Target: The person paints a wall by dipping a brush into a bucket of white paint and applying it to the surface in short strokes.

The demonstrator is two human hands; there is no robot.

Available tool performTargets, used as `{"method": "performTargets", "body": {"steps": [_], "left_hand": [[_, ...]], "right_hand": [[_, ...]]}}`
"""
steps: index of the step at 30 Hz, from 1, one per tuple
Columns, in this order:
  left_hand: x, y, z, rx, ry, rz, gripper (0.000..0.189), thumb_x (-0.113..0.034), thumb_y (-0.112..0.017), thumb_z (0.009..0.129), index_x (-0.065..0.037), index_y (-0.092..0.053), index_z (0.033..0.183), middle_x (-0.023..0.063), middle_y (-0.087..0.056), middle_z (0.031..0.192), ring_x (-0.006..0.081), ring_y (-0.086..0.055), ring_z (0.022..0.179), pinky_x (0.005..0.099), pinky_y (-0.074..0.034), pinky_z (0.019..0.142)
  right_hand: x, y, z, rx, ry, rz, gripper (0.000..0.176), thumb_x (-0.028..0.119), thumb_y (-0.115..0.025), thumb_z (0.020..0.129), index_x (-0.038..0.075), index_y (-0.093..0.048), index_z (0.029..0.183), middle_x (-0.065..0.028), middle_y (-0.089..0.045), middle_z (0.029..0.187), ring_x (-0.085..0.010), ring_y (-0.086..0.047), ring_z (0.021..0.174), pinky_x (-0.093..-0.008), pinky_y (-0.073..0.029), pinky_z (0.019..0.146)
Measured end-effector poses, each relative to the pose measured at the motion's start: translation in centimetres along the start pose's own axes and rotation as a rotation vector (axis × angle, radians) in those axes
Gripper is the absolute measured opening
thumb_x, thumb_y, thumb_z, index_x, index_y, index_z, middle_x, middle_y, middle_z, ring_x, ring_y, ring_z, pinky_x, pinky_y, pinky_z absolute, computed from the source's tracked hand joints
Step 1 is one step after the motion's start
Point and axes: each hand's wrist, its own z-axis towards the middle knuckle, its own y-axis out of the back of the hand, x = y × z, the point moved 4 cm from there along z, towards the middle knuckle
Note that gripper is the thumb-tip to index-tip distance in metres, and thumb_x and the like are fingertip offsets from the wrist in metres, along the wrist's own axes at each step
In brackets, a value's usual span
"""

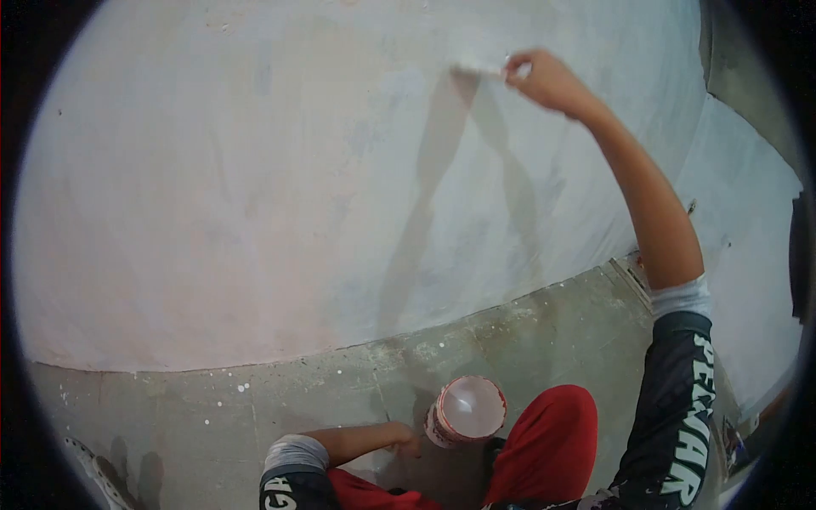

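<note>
My right hand (544, 82) is raised at the upper middle, its fingers closed around the handle of a paintbrush (480, 71). The brush's bristle end meets the pale, patchily painted wall (255, 187), though motion smears it a little. Low in the view, my left hand (405, 439) hangs loosely over my bent left leg, with nothing seen in it. Just to its right, a paint bucket (437, 427) with a red-stained rim stands upright on the floor. Whitish paint shows inside the bucket.
Grey floor tiles (314, 395) spotted with white drips run along the wall's foot. My red-trousered right knee (557, 425) is close beside the bucket. At right the wall meets another pale wall (731, 280). A perforated light-coloured object (89, 476) lies at bottom left.
</note>
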Motion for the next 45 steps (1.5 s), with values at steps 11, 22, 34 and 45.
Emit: {"method": "performTargets", "body": {"steps": [11, 22, 34, 45], "left_hand": [[-7.5, 0.1, -16.6, -0.325, -0.343, 0.533, 0.055, -0.042, -0.046, 0.087, 0.0, -0.058, 0.121, 0.0242, -0.062, 0.111, 0.0334, -0.06, 0.103, 0.041, -0.045, 0.092], [-5.2, -1.0, -12.5, -0.161, -0.117, 0.44, 0.067, -0.053, -0.047, 0.088, 0.003, -0.054, 0.124, 0.0247, -0.056, 0.123, 0.0379, -0.052, 0.118, 0.0411, -0.04, 0.099], [-1.8, -1.5, -8.5, -0.148, -0.096, 0.506, 0.07, -0.056, -0.041, 0.089, 0.002, -0.048, 0.129, 0.0238, -0.05, 0.131, 0.0365, -0.048, 0.122, 0.0438, -0.038, 0.102], [-1.7, -0.7, -5.3, -0.036, -0.137, 0.419, 0.059, -0.044, -0.044, 0.088, 0.006, -0.058, 0.116, 0.0233, -0.063, 0.109, 0.0361, -0.06, 0.104, 0.0479, -0.046, 0.087]], "right_hand": [[5.4, -9.3, 2.5, -0.62, -0.173, 0.058, 0.021, 0.014, -0.053, 0.08, 0.001, -0.065, 0.092, -0.0198, -0.066, 0.093, -0.0346, -0.065, 0.086, -0.0475, -0.052, 0.076], [7.2, -9.9, -5.3, -0.088, -0.196, 0.136, 0.024, 0.011, -0.067, 0.073, -0.001, -0.062, 0.093, -0.019, -0.065, 0.09, -0.0298, -0.066, 0.088, -0.0366, -0.054, 0.074], [5.1, -0.3, 2.9, -0.31, -0.147, 0.18, 0.016, 0.012, -0.058, 0.076, 0.004, -0.069, 0.085, -0.0194, -0.068, 0.086, -0.0343, -0.067, 0.083, -0.0447, -0.054, 0.072], [8.0, -3.2, -2.7, 0.545, -0.124, 0.071, 0.024, 0.012, -0.056, 0.072, -0.002, -0.069, 0.088, -0.0205, -0.066, 0.075, -0.0306, -0.063, 0.065, -0.0415, -0.049, 0.061]]}}
